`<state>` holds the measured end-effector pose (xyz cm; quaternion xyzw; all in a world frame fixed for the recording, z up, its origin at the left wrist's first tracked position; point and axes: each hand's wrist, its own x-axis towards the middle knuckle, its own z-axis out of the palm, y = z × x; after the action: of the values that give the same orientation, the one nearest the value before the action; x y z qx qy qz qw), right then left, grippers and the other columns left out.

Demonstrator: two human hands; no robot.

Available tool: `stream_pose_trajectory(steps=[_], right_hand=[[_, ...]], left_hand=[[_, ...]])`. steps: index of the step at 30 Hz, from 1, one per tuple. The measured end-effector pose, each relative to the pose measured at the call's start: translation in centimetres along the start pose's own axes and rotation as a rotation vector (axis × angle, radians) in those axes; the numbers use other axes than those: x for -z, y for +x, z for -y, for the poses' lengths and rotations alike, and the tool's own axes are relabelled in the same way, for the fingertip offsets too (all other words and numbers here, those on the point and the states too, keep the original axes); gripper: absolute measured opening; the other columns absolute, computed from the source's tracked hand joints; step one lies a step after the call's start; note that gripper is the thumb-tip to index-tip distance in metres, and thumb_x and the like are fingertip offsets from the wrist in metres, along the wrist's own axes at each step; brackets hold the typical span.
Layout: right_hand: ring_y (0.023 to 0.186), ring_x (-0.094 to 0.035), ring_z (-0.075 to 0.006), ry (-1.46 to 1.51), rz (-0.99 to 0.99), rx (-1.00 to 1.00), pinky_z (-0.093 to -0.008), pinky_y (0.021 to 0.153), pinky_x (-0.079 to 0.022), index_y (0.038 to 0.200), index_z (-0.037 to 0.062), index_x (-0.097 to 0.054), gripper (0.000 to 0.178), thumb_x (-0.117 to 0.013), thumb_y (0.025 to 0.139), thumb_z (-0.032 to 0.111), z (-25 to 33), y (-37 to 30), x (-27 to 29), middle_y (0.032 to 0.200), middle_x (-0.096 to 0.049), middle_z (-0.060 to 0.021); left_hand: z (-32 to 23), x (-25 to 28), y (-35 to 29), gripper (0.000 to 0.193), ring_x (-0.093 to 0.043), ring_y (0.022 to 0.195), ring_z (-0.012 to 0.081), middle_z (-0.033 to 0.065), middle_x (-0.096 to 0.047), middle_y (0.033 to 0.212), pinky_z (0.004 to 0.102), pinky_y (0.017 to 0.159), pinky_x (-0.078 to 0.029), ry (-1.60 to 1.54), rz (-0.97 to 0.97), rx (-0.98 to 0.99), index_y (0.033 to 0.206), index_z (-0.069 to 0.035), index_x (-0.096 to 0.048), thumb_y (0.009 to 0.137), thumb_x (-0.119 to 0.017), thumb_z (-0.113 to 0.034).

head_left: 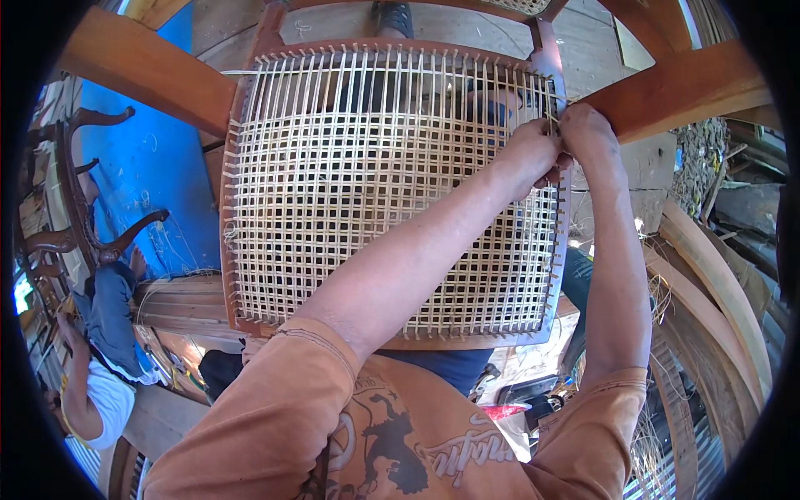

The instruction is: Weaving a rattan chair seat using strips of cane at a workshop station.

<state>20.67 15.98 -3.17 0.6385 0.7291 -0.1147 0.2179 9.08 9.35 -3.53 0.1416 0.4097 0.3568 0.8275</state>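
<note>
Judging the wooden frame [226, 258] stiff and the cane webbing [367, 192] inside it light, I curl left hand [537, 157] and right hand [588, 133] together at the frame's right edge, their pinch hidden; thin strands [386, 79], perhaps brittle, want holding near the frame.

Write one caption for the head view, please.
Left hand and right hand close together at the upper right edge of a woven cane panel.

Head-worn fisheye looks down at the cane panel [350, 208], apparently quite near
</note>
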Motion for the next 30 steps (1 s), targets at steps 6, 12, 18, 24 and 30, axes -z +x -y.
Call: stream_pose_trajectory(steps=[6,12,18,24,30], right_hand=[[0.092,-0.061,-0.0355,0.068,-0.039,-0.123,-0.0429,0.078,-0.05,0.086,-0.0016,-0.065,0.03,-0.046,0.085,0.021,0.9,-0.8,0.9,0.091,-0.062,-0.0259],[0.091,-0.061,-0.0356,0.006,0.022,-0.133,-0.0435,0.078,-0.05,0.087,-0.0025,-0.065,0.032,-0.046,0.085,0.023,1.1,-0.8,1.4,0.091,-0.062,-0.0243],[0.096,-0.06,-0.0354,-0.051,0.1,-0.068,-0.0437,0.083,-0.048,0.092,-0.0011,-0.064,0.027,-0.05,0.081,0.019,-0.5,0.8,-0.5,0.096,-0.062,-0.0246],[0.093,-0.061,-0.0363,-0.087,0.055,0.008,-0.0438,0.08,-0.049,0.089,-0.0012,-0.065,0.024,-0.05,0.081,0.017,-0.3,0.7,-0.5,0.093,-0.062,-0.0255],[0.092,-0.061,-0.0363,-0.109,0.022,-0.035,-0.0434,0.078,-0.05,0.087,-0.002,-0.064,0.022,-0.049,0.082,0.014,-0.2,0.8,-0.7,0.092,-0.062,-0.026]], left_hand=[[0.9,-0.5,0.7,0.035,-0.051,0.045,0.0142,0.0078,-0.059,0.066,0.0274,0.039,-0.038,0.373,-0.123,-0.102,0.118,0.0,-0.044,0.083,-0.045,-0.004],[1.5,0.1,0.7,0.052,-0.061,0.056,0.0247,0.0175,-0.063,0.072,0.0356,0.05,-0.048,0.649,-0.118,-0.22,0.132,0.003,-0.032,0.081,-0.044,-0.002],[1.9,-0.3,0.4,0.049,-0.061,0.082,0.0426,0.0312,-0.06,0.085,0.0455,0.07,-0.048,0.754,-0.184,-0.232,0.126,0.004,-0.034,0.079,-0.044,-0.002],[2.2,0.1,0.7,0.047,-0.062,0.074,0.0401,0.0275,-0.062,0.079,0.046,0.067,-0.048,0.583,-0.174,-0.244,0.123,0.005,-0.036,0.079,-0.046,-0.003],[0.3,0.9,-0.4,0.033,-0.063,0.073,0.033,0.0228,-0.063,0.081,0.0427,0.066,-0.05,0.971,-0.172,-0.456,0.108,0.002,-0.055,0.077,-0.052,-0.005]])
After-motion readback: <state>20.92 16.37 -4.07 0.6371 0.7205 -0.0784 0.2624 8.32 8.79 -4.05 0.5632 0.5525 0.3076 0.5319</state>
